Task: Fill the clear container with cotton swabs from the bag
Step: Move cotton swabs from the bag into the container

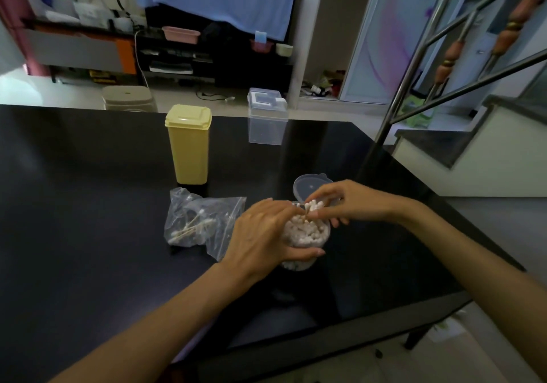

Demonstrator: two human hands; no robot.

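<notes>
A round clear container (306, 259) packed with upright white cotton swabs (307, 231) stands on the black table. My left hand (263, 234) wraps around its near-left side, thumb across the front. My right hand (343, 202) reaches over the rim from the right, with fingertips pinching the swab tips at the top. The container's hinged clear lid (307, 188) stands open behind the hands. To the left lies a crumpled clear plastic bag (198, 222) with a few swabs left inside.
A tall yellow lidded box (188, 145) stands behind the bag. A clear rectangular lidded box (266, 120) sits at the table's far edge. The table's right edge (444, 205) runs close to a stair rail.
</notes>
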